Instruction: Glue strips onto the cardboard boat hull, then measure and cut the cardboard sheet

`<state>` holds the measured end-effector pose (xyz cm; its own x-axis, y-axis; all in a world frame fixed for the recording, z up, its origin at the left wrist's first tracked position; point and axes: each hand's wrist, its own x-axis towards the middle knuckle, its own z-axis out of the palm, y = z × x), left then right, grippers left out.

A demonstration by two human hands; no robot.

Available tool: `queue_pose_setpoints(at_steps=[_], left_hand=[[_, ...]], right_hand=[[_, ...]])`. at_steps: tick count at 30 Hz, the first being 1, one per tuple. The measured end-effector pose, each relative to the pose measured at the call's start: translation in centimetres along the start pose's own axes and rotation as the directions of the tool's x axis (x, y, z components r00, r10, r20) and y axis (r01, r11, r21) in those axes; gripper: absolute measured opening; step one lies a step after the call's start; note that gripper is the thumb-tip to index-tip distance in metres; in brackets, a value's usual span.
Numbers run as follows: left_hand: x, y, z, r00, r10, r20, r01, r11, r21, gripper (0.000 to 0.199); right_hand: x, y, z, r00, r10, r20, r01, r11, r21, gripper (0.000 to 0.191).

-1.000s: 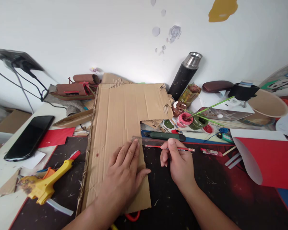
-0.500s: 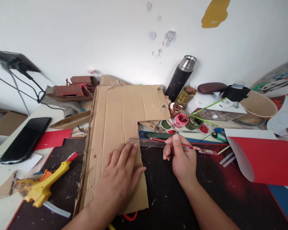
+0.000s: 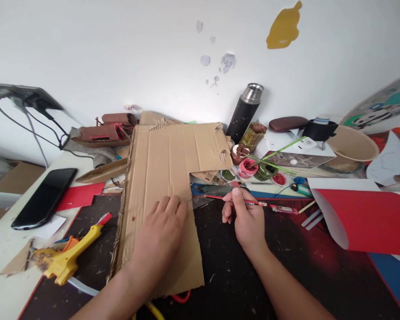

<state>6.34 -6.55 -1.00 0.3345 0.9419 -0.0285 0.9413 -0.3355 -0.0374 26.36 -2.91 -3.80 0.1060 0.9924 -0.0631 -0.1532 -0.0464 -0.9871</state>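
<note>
A large L-shaped piece of brown cardboard lies on the dark mat. My left hand rests on it, fingers bent and thumb tucked out of sight. Its fingertips close on the end of a thin see-through strip, seemingly a clear ruler, which juts past the cardboard's inner edge over the mat. To the right, my right hand grips a red pencil between thumb and fingers. The pencil's point faces left, towards the cardboard. A dark green cutter lies just behind the pencil.
On the left are a yellow glue gun and a black phone. Behind stand a black flask and open paint jars with green sticks across them. Red paper curls up at right. Red handles poke from under the cardboard.
My left hand's fingers have gone from lying flat on the cardboard to bent, with the thumb drawn in. My right hand still holds the pencil. The whole view has shifted slightly.
</note>
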Motion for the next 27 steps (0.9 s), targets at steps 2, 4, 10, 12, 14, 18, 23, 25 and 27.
queue_pose_setpoints(at_steps=[2,4,10,12,14,18,23,25,27], left_hand=[[0.3,-0.3,0.4,0.999,-0.032,0.002,0.032,0.998,-0.059,0.023],[0.4,-0.6,1.1,0.999,-0.044,-0.017,0.041,0.988,-0.151,0.02],[0.1,-1.2,2.3,0.995,-0.051,-0.086,0.032,0.977,-0.211,0.018],[0.2,-1.3,2.1,0.996,-0.055,-0.068,0.041,0.98,-0.197,0.016],[0.3,-1.4,1.7,0.998,-0.047,-0.04,0.037,0.975,-0.22,0.015],[0.3,-1.8,1.6,0.998,-0.05,-0.045,0.032,0.946,-0.324,0.012],[-0.3,-2.0,1.3,0.993,-0.114,-0.023,0.091,0.883,-0.46,0.011],[-0.3,-2.1,0.7,0.989,-0.14,0.048,0.144,0.832,-0.536,0.009],[0.0,-2.5,-0.3,0.98,-0.158,0.118,0.197,0.763,-0.615,0.007]], right_hand=[[-0.1,-0.1,0.1,1.0,-0.001,0.008,0.001,1.0,0.002,0.054],[-0.2,-0.2,0.2,1.0,0.001,0.018,0.0,1.0,-0.006,0.054],[-0.5,-0.1,0.4,0.999,-0.001,0.051,0.001,1.0,-0.002,0.056],[-0.5,-0.1,0.5,0.998,-0.005,0.059,0.005,1.0,0.006,0.056],[-0.6,0.0,0.6,0.998,-0.011,0.064,0.01,1.0,0.012,0.055],[-0.8,-0.1,0.7,0.997,-0.022,0.08,0.021,1.0,0.009,0.055],[-0.9,-0.1,0.8,0.996,-0.021,0.084,0.021,1.0,0.006,0.056],[-0.9,-0.1,0.9,0.996,-0.018,0.084,0.017,1.0,0.009,0.056],[-1.0,0.0,0.9,0.996,-0.022,0.086,0.021,1.0,0.015,0.056]])
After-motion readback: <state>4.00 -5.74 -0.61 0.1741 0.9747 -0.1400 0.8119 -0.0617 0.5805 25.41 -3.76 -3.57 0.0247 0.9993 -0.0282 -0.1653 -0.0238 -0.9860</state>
